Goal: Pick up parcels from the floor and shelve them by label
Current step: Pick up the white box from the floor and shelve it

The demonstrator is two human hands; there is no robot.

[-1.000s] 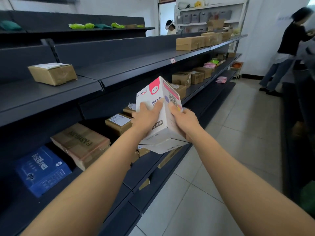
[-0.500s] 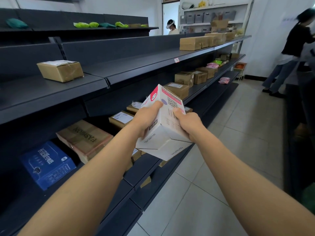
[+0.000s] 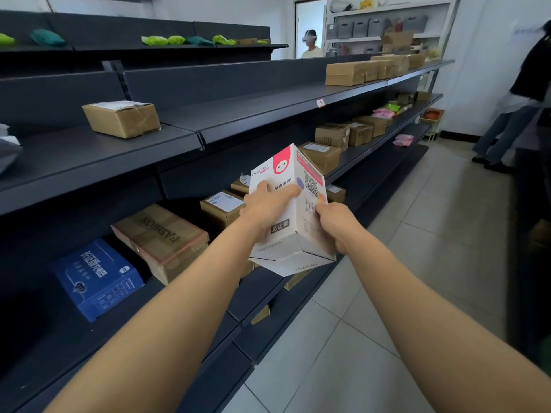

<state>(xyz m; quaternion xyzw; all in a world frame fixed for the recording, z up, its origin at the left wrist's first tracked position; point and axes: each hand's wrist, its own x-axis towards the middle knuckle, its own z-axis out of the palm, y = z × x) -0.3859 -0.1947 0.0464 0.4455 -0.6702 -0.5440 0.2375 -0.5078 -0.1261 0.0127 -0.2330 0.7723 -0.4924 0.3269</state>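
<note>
I hold a white and pink carton parcel (image 3: 293, 210) with a QR code and barcode in both hands, in front of the dark shelving (image 3: 185, 132). My left hand (image 3: 267, 205) grips its left face, fingers spread across the printed side. My right hand (image 3: 337, 225) clasps its right edge by the barcode. The parcel is tilted, its bottom flaps facing me, and it hangs in the air over the edge of the lower shelf.
Brown boxes (image 3: 123, 117) sit on the middle shelf, a "FASHION" box (image 3: 162, 238) and a blue box (image 3: 98, 277) on the lower one. More cartons (image 3: 351, 73) line the far shelves. A person (image 3: 518, 102) stands at right, another (image 3: 311, 47) in the doorway. Tiled floor (image 3: 417, 263) runs alongside.
The parcel has dropped lower and turned a little in my hands. My view has swung slightly to the right along the shelves.
</note>
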